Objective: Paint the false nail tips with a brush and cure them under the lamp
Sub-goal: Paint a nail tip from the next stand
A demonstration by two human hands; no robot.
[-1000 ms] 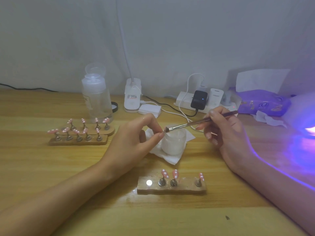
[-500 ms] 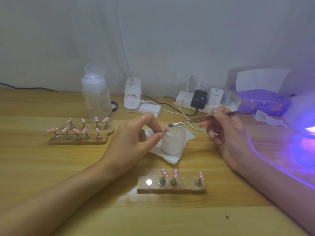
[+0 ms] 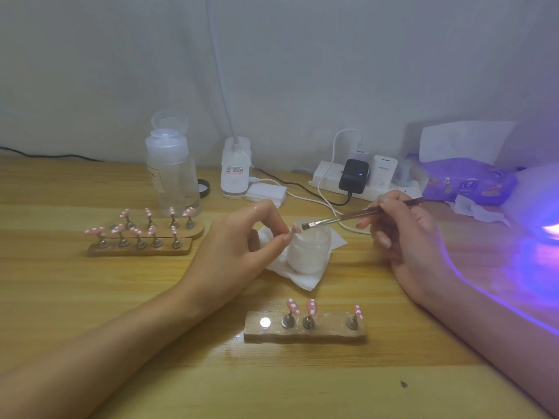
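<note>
With the left hand (image 3: 239, 246), pinches one false nail tip (image 3: 295, 228) by its base between thumb and forefinger, raised just above the open jar (image 3: 308, 249). With the right hand (image 3: 402, 234), grips the brush (image 3: 357, 215) pencil-fashion, bristles just beside the tip, perhaps touching it, though too small to tell. Holds the tip off its stand, probably to angle it toward the bristles and spare the wet face from fingers. Works right over the jar, likely so that reloading is a short dip and drips fall back in. Stands the jar on a folded tissue (image 3: 302, 281), seemingly to catch spills. Shows one bare metal spot on the near holder (image 3: 329, 334), beside three pink dotted tips on pegs, presumably the home of the piece in hand. Parks two more holders (image 3: 142, 247), full of tips, well apart at the left of the tabletop (image 3: 90, 297), near a clear pump bottle (image 3: 172, 173). Has the lamp (image 3: 541, 204) glowing violet at the far right edge, near the right forearm, ready for curing. Judges painting under way, with curing of this tip not yet done.
</note>
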